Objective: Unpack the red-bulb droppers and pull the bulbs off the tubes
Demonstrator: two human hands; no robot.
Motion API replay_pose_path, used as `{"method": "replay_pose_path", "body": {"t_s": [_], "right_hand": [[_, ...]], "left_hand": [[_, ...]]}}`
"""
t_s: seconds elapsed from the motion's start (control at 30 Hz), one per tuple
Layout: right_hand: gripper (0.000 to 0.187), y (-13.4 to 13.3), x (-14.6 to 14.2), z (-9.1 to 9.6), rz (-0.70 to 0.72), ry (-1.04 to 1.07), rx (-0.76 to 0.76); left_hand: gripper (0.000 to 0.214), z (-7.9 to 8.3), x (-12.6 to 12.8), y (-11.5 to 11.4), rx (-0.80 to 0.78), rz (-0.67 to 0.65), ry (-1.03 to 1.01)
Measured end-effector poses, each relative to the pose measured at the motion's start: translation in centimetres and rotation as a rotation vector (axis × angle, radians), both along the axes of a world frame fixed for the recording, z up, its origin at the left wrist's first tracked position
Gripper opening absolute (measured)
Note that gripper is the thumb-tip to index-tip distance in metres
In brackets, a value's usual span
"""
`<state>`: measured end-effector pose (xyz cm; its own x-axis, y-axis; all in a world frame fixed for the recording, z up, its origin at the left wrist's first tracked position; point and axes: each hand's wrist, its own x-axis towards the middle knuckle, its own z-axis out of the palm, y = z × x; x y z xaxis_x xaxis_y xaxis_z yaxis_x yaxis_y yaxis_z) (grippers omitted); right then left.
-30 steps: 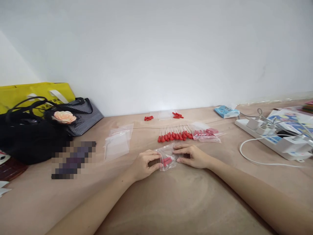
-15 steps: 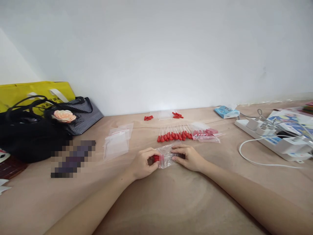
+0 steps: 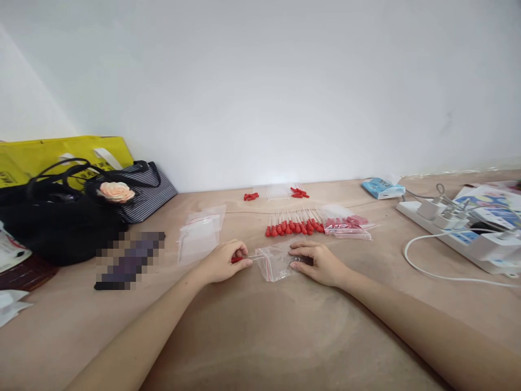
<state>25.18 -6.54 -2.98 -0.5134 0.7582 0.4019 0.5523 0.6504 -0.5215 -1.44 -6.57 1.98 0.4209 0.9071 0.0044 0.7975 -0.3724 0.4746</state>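
Observation:
My left hand (image 3: 226, 262) is closed on the red bulb end of a small dropper (image 3: 244, 258), whose clear stem points right into the mouth of a small clear zip bag (image 3: 274, 262). My right hand (image 3: 315, 263) lies on the bag's right part, fingers pressed together on it, holding it down on the table. Just beyond the hands lies a row of red-bulbed droppers (image 3: 293, 227).
A filled bag of droppers (image 3: 347, 225) lies right of the row. Empty zip bags (image 3: 199, 234) sit to the left. Loose red bulbs (image 3: 298, 192) are near the wall. Handbags (image 3: 61, 217) stand at far left; a power strip (image 3: 468, 231) with cables at right.
My left hand has moved left, away from the bag, with the red dropper bulb in its fingers. The red pieces seen inside the bag earlier no longer show there. My right hand has stayed on the bag.

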Motion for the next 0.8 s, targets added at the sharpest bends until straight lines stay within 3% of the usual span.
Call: {"method": "replay_pose_path", "body": {"t_s": [0.13, 0.27, 0.37, 0.47, 0.53, 0.67, 0.8], "right_hand": [[0.03, 0.0, 0.0, 0.0, 0.001, 0.007, 0.001], [0.03, 0.0, 0.1, 0.1, 0.012, -0.007, 0.0], [0.031, 0.1, 0.2, 0.2, 0.013, -0.023, 0.001], [0.032, 0.1, 0.2, 0.3, 0.014, -0.027, -0.003], [0.033, 0.1, 0.2, 0.3, 0.016, -0.027, -0.006], [0.033, 0.2, 0.2, 0.2, 0.023, -0.035, 0.006], [0.033, 0.2, 0.3, 0.3, 0.043, -0.034, 0.015]], "left_hand": [[0.021, 1.4, 0.2, -0.4, -0.209, 0.012, 0.164], [0.02, 3.2, -1.8, -1.0, -0.421, 0.041, 0.229], [0.027, 3.8, -3.4, -0.2, -0.498, 0.165, 0.078], [0.033, 3.4, -3.5, 2.0, -0.429, 0.343, -0.193], [0.034, 2.8, -2.2, 4.1, -0.435, 0.455, -0.274], [0.041, 1.4, 2.5, 8.1, -0.437, 0.464, -0.27], [0.038, 0.0, 6.5, 10.7, -0.39, 0.518, -0.266]]}}
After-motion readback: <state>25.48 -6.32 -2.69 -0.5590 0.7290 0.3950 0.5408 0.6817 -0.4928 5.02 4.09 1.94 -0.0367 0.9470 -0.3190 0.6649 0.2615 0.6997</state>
